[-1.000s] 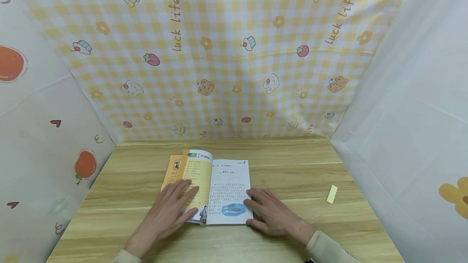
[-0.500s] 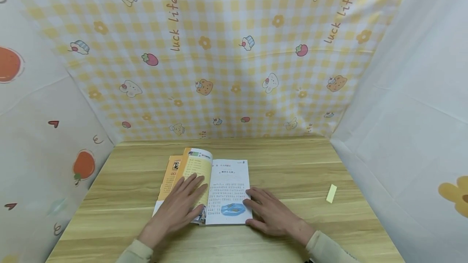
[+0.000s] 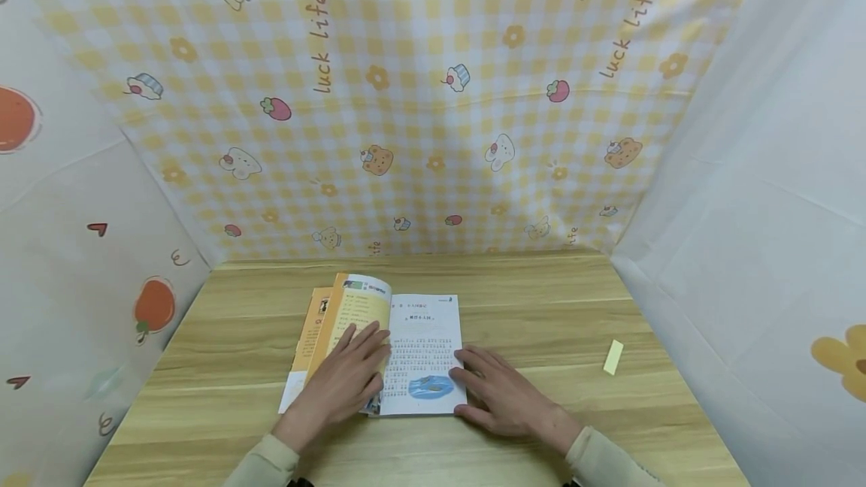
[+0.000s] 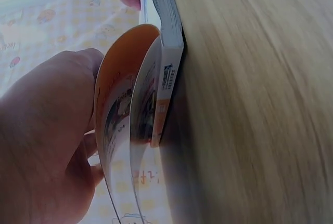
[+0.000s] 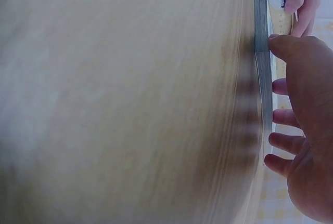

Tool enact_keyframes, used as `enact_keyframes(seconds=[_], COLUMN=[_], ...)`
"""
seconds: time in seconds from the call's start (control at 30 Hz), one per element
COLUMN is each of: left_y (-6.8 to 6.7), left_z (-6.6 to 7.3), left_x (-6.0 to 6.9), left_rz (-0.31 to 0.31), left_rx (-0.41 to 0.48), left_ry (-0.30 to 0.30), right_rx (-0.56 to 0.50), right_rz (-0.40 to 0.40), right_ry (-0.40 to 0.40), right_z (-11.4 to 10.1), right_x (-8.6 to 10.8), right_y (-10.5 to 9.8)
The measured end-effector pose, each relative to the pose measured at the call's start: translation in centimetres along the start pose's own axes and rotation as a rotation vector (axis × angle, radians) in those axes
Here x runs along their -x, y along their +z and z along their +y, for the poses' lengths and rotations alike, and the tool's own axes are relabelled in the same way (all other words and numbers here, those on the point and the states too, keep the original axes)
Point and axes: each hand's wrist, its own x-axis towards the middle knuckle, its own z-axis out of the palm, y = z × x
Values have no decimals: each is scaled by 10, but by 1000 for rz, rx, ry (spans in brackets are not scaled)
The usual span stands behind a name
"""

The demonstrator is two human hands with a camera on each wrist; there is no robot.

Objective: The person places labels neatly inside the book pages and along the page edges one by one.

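Note:
An open book (image 3: 426, 322) lies on the table, text and a blue picture on its right page. Its left leaf (image 3: 358, 307), yellow with an orange edge, curves up from the spine. Across that leaf rests my left hand (image 3: 345, 378), fingers extended towards the spine. In the left wrist view the orange cover (image 4: 125, 57) bows up beside the left hand (image 4: 47, 135), clear of the thick page block (image 4: 169, 16). My right hand (image 3: 504, 393) touches the right page's edge; in the right wrist view the right hand's (image 5: 312, 104) thumb and fingers are spread along the book's side.
A small pale yellow strip (image 3: 613, 357) lies on the wooden table (image 3: 541, 307) to the right of the book. Behind stands a yellow checked cloth (image 3: 419, 119), with white cloth (image 3: 758, 231) along the right and printed white cloth (image 3: 61, 276) along the left.
My left hand has slid right across the left leaf towards the spine, uncovering more of the orange flap at the far left. My right hand has stayed at the right page's edge.

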Motion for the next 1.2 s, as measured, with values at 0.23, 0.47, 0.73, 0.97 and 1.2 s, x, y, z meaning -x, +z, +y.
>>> enact_keyframes(seconds=[0.23,0.47,0.73,0.97,1.2], left_y=[3,7,15,20,23], left_z=[3,4,6,5,4], left_x=[-2,1,6,7,8], left_rz=[-90,-140,-143,-152,-154], left_rx=[64,126,186,180,170], left_ry=[-65,-108,-141,-145,-145], right_rx=[13,16,18,9,0], right_rz=[23,57,64,43,38], right_ry=[-19,-38,-44,-27,-19], right_z=[1,2,2,2,1], right_x=[0,0,0,0,0], right_y=[1,3,3,3,2])
